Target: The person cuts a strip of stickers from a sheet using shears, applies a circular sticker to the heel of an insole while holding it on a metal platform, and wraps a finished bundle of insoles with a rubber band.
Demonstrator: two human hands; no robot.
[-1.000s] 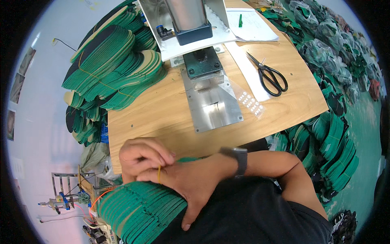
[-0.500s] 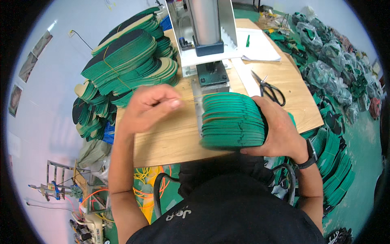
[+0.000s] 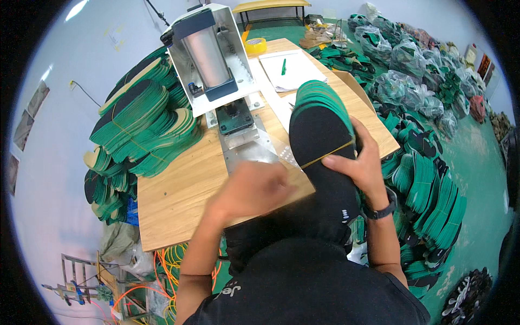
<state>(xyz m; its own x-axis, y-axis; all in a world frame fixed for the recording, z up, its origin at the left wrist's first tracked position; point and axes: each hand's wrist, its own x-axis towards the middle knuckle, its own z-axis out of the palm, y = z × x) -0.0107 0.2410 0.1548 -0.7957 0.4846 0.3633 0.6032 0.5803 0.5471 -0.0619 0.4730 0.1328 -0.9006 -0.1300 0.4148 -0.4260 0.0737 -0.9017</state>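
My right hand (image 3: 364,162) grips a thick stack of green insoles (image 3: 322,127) with a black top face, at the table's right front edge. Its thumb lies on the black face, beside a yellowish elastic band (image 3: 327,154) that crosses the stack. The stack is tilted, its rounded end pointing away from me. My left hand (image 3: 259,187) is over the table's front edge, left of the stack and apart from it. Motion blurs its fingers, so what they hold, if anything, is unclear. Just beyond it stands a press (image 3: 234,116) with a metal base plate.
Banded insole piles (image 3: 132,116) rise along the table's left side. Paper with a green pen (image 3: 284,66) and a tape roll (image 3: 255,45) lie at the back of the wooden table (image 3: 179,203). More insole bundles (image 3: 428,184) and filled plastic bags (image 3: 406,86) cover the floor at right.
The stack has turned from edge-on to showing its black face and moved right with my right hand. My left hand has swung right and nearer to me. The whole view has shifted.
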